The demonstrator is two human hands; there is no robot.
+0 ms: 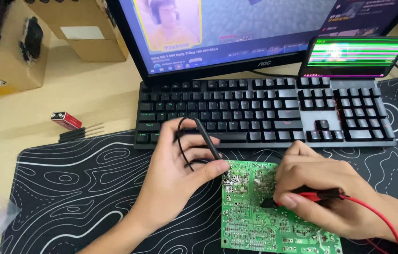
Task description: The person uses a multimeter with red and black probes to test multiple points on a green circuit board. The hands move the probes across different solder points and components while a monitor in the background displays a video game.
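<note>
Black patterned desk mat (81,183), cardboard boxes (83,28) behind; hands clamped on black probe (208,141) and red probe (319,194) over green circuit board (255,221).

Your hands press probes on a green circuit board (260,211): lacquered, slightly glossy, its face rough with dull silver solder points. Black probe (210,146) and red probe (319,194) above it: smooth plastic, rubbery leads. Beneath the board, a mat (81,188) of matt black cloth. Behind the board, a keyboard (265,110) with matt plastic keys. Left of the board, the counter (90,91): pale smooth wood laminate.
</note>
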